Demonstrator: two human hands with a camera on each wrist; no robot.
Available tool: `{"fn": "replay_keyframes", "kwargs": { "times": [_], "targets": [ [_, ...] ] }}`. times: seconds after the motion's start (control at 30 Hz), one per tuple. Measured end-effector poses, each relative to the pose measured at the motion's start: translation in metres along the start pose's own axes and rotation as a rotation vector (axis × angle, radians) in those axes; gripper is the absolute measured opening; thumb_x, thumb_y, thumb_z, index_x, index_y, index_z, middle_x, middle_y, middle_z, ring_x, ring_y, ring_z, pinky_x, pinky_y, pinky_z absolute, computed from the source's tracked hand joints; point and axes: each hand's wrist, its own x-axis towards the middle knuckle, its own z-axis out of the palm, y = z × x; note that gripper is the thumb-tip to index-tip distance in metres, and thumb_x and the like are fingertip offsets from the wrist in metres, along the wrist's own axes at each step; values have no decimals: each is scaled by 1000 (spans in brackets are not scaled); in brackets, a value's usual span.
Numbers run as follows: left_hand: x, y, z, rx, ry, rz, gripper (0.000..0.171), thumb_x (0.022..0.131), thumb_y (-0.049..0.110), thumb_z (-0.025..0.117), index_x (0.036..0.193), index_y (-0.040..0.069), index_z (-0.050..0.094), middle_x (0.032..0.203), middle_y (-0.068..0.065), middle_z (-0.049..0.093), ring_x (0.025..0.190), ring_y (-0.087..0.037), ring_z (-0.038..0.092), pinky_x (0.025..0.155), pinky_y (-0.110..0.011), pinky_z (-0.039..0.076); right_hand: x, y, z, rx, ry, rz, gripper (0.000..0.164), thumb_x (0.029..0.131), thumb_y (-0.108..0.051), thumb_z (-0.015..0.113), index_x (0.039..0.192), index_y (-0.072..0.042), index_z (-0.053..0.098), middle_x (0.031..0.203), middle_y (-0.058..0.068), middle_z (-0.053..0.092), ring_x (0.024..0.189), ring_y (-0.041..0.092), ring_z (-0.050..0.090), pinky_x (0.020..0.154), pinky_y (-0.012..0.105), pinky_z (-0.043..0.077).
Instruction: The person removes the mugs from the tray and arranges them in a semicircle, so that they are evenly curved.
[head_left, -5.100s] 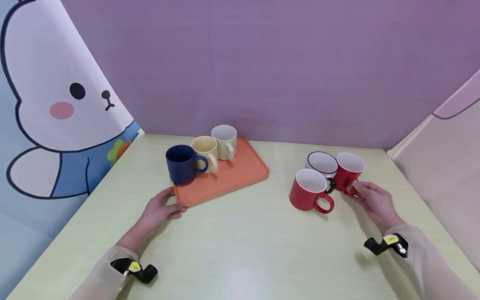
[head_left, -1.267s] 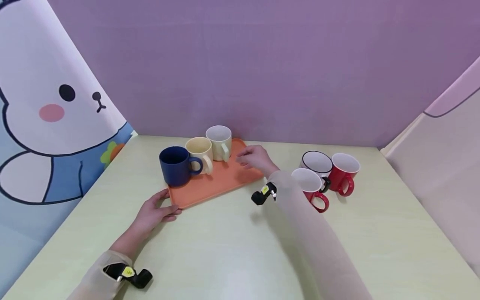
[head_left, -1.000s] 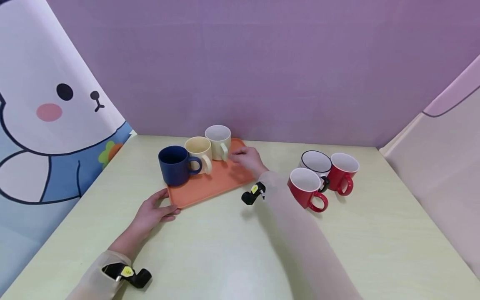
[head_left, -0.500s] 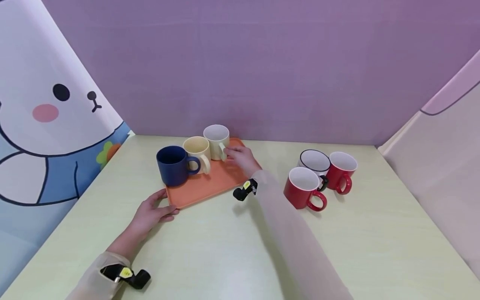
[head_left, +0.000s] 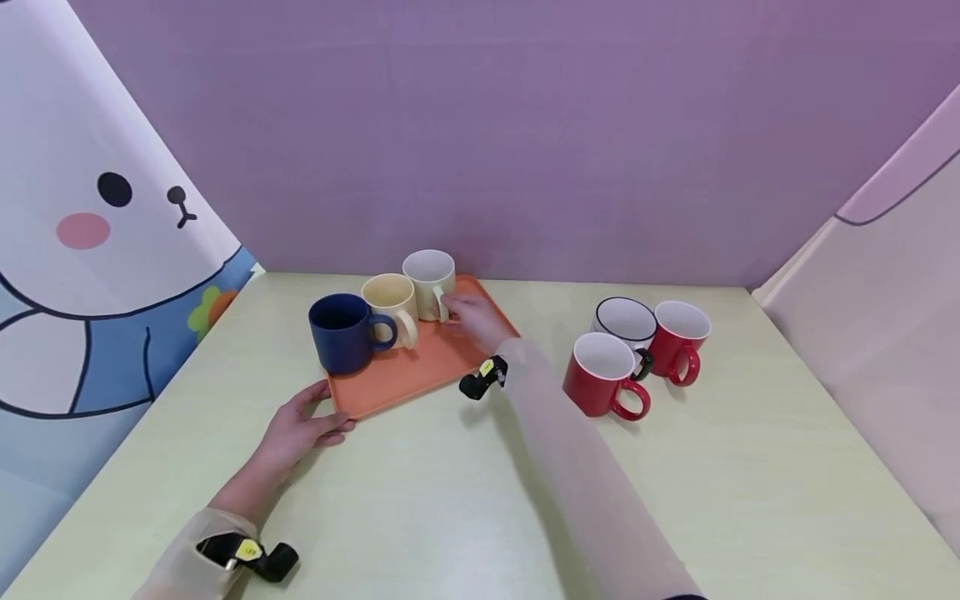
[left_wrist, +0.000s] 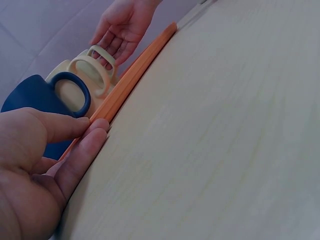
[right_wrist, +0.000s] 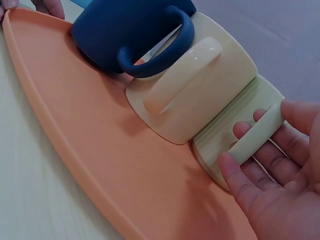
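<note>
My left hand (head_left: 296, 432) pinches the near left corner of an orange tray (head_left: 401, 379), thumb on top and fingers under the rim. Three mugs stand upright in a row along the tray's left side. Nearest is a navy mug (head_left: 341, 337), then a cream mug (head_left: 385, 304), and at the far end a pale green mug (head_left: 424, 298). My right hand (head_left: 477, 321) holds the pale green mug's handle (right_wrist: 258, 134). In the right wrist view, several fingers pass through the handle and the thumb lies against it. That mug still sits on the tray.
To the right stand a red mug (head_left: 592, 385), a white mug (head_left: 628, 321) with a black rim and handle, and another red mug (head_left: 667, 342), grouped close together. A purple backdrop (head_left: 480, 142) rises behind the light wooden table (head_left: 420, 508).
My right hand has left the far right red mug's handle, crossed left over the tray and taken hold of the pale green mug's handle. My left hand has stayed on the tray corner.
</note>
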Motion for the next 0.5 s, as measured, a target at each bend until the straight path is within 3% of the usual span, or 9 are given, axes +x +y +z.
{"fn": "replay_keyframes", "kwargs": {
  "times": [0.23,0.5],
  "targets": [
    [0,0,-1,-2,6,2,76,98,2,61,157,-4,13,156,-28,24,87,-8,70,78,-26,59,-1,0,1,-17,9,2,34,105,-11,52,130,12,55,113,13,58,106,24,55,105,46,47],
    [0,1,-1,-3,4,10,76,98,2,61,157,-4,13,155,-29,24,87,-7,70,78,-26,59,-5,-5,4,58,35,9,33,104,-5,50,130,16,53,113,19,58,108,29,55,107,49,44]
  ]
}}
